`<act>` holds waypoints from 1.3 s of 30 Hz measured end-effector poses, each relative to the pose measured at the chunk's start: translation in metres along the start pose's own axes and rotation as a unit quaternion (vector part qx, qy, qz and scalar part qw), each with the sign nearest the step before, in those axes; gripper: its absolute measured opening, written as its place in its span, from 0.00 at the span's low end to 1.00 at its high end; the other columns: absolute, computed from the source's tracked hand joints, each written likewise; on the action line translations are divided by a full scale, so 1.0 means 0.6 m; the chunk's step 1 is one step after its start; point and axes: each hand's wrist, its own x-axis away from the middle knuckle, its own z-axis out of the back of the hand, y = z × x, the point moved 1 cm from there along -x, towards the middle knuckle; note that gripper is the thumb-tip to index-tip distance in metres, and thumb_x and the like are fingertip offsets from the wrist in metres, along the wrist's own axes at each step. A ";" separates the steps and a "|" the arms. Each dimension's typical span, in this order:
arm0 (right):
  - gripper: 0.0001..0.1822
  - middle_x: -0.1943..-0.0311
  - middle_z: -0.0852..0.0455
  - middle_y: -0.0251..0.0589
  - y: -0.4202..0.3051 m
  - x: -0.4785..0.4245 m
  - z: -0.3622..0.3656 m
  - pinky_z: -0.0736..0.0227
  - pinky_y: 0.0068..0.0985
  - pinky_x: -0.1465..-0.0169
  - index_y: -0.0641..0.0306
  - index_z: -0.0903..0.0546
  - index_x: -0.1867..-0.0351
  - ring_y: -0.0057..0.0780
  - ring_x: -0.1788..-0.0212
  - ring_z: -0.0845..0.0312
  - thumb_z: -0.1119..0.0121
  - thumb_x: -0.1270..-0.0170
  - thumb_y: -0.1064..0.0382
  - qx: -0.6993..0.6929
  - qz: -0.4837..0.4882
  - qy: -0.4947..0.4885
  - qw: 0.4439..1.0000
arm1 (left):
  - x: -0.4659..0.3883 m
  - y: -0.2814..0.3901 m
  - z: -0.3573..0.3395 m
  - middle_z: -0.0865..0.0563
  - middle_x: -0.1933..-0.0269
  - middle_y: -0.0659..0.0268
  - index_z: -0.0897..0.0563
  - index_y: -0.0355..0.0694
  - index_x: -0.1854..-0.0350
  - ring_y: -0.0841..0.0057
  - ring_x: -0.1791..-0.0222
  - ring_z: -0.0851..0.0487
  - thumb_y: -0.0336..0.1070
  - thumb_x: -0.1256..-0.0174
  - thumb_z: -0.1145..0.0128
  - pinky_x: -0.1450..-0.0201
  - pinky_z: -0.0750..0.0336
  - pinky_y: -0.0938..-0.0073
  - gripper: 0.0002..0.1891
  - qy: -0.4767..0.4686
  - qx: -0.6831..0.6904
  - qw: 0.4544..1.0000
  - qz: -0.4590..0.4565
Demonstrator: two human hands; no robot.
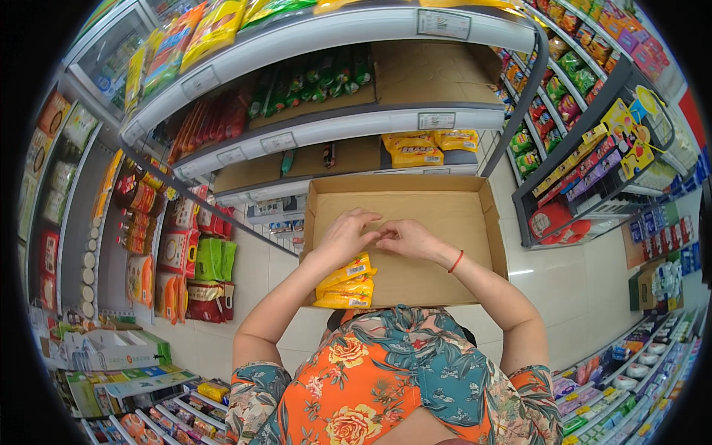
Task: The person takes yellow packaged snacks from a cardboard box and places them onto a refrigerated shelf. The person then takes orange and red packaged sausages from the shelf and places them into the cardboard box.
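A shallow open cardboard box (445,222) lies before me, close against my body. Over its middle, my left hand (351,231) is held with thumb and fingers apart, and nothing shows in it. My right hand (410,239) faces it, fingers curled in with the tips close together. The fingertips of both hands nearly meet, and whether something small is between the right fingers cannot be made out. Several yellow packets (346,285) with printed codes lie overlapping in the box's near left corner, just below my left wrist.
A tiered shelf rack (345,130) stands ahead, bearing yellow bags (414,149), green-wrapped sticks (311,83) and red sticks (211,122). Its dark metal frame (523,100) curves beside the box. Bagged goods (192,256) stand at left, a display stand (584,183) at right. Tiled floor (534,289) lies between.
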 end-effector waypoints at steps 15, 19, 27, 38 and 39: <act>0.17 0.74 0.17 0.42 -0.055 -0.004 -0.058 0.26 0.27 0.65 0.65 0.24 0.66 0.29 0.67 0.18 0.30 0.49 0.57 0.091 -0.005 -0.098 0.991 | 0.138 0.011 0.053 0.16 0.55 0.59 0.20 0.41 0.55 0.61 0.50 0.20 0.45 0.55 0.29 0.47 0.28 0.64 0.24 -0.069 -0.094 0.987 0.110; 0.13 0.75 0.19 0.35 -0.035 0.019 -0.039 0.26 0.17 0.72 0.66 0.26 0.65 0.19 0.74 0.20 0.33 0.43 0.65 -0.111 -0.109 -0.143 0.977 | 0.128 0.015 0.051 0.15 0.58 0.57 0.20 0.40 0.57 0.60 0.53 0.18 0.42 0.56 0.29 0.50 0.27 0.64 0.23 -0.092 -0.074 0.987 0.107; 0.14 0.72 0.18 0.33 -0.002 0.075 0.049 0.26 0.13 0.73 0.67 0.26 0.54 0.15 0.75 0.20 0.38 0.38 0.65 -0.201 -0.180 -0.063 0.961 | 0.053 -0.002 0.019 0.14 0.61 0.58 0.20 0.36 0.57 0.67 0.60 0.16 0.35 0.52 0.30 0.58 0.23 0.70 0.19 -0.088 0.055 0.994 0.047; 0.09 0.68 0.18 0.38 0.083 0.091 0.163 0.24 0.23 0.63 0.66 0.26 0.67 0.24 0.67 0.20 0.36 0.43 0.67 -0.089 -0.033 0.359 0.929 | -0.168 0.047 -0.050 0.18 0.59 0.63 0.25 0.44 0.47 0.78 0.69 0.20 0.28 0.51 0.32 0.62 0.23 0.76 0.26 0.029 0.244 0.969 0.021; 0.09 0.65 0.19 0.40 0.075 0.089 0.170 0.24 0.24 0.61 0.66 0.24 0.66 0.25 0.66 0.20 0.36 0.44 0.67 -0.064 -0.028 0.376 0.924 | -0.184 0.054 -0.052 0.18 0.59 0.64 0.25 0.45 0.46 0.78 0.70 0.20 0.27 0.50 0.33 0.63 0.22 0.75 0.26 0.041 0.269 0.962 0.011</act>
